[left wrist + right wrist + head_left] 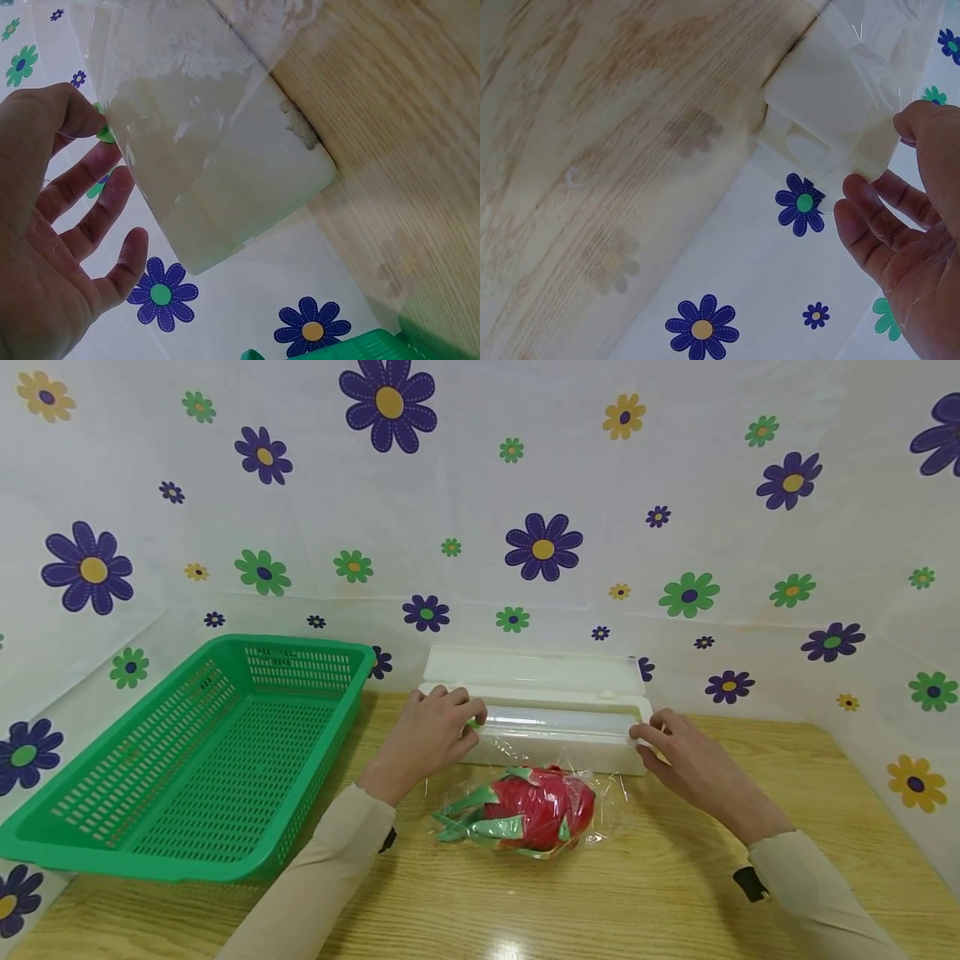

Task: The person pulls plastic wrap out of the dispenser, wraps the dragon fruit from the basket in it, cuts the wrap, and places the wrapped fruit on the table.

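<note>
A white cling film dispenser (555, 748) stands at the back of the table, its lid (536, 667) raised and a film roll (558, 718) inside. Clear film (615, 793) runs from its front edge over a red dragon fruit (536, 810) with green scales. At the dispenser's left end my left hand (431, 739) pinches a small green slider (105, 133) between thumb and forefinger, the other fingers loosely bent. My right hand (693, 760) grips the right end, its thumb at the front edge and fingertips (862, 187) against the end wall.
A green perforated basket (330, 752) stands left of the dispenser, close to my left forearm. Behind the wooden table (637, 902) hangs a white flowered cloth (465, 493), near the raised lid.
</note>
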Motion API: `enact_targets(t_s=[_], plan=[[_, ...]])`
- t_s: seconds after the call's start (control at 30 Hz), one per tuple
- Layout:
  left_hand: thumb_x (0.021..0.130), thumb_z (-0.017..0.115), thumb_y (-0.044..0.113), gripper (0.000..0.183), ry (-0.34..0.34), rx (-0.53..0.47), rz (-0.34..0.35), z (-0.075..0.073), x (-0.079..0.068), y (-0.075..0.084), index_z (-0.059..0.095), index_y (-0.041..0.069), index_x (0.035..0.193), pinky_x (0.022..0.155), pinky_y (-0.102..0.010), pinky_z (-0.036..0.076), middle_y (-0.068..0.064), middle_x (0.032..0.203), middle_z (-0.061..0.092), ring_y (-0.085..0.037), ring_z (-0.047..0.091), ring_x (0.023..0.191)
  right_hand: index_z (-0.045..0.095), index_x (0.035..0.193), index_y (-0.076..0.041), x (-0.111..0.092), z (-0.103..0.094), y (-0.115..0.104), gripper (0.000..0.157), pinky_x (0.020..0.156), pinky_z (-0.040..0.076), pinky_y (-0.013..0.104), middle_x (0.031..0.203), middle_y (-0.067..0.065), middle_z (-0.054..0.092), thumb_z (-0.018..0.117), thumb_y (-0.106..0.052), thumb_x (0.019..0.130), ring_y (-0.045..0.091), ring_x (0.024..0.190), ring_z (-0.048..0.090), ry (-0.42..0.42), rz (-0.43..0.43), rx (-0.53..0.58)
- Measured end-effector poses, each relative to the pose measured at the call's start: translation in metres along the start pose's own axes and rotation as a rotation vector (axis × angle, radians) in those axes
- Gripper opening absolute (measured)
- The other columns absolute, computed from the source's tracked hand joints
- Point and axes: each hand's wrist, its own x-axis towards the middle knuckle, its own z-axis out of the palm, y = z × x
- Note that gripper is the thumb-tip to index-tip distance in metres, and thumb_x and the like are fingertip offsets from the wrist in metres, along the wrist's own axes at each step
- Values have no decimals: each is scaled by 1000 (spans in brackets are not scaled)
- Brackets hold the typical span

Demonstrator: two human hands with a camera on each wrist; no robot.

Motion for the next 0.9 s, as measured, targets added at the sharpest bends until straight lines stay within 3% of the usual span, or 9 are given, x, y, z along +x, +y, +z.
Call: enact_targets(t_s=[0.9], plan=[[99,63,28,13,-25,53,-5,0,0,1,67,26,111,84,-46,54,0,107,70,-24,62,94,70,111,-12,-1,0,-1,28,73,62,37,104,14,61,78,1,87,23,85,61,20,-9,-7]])
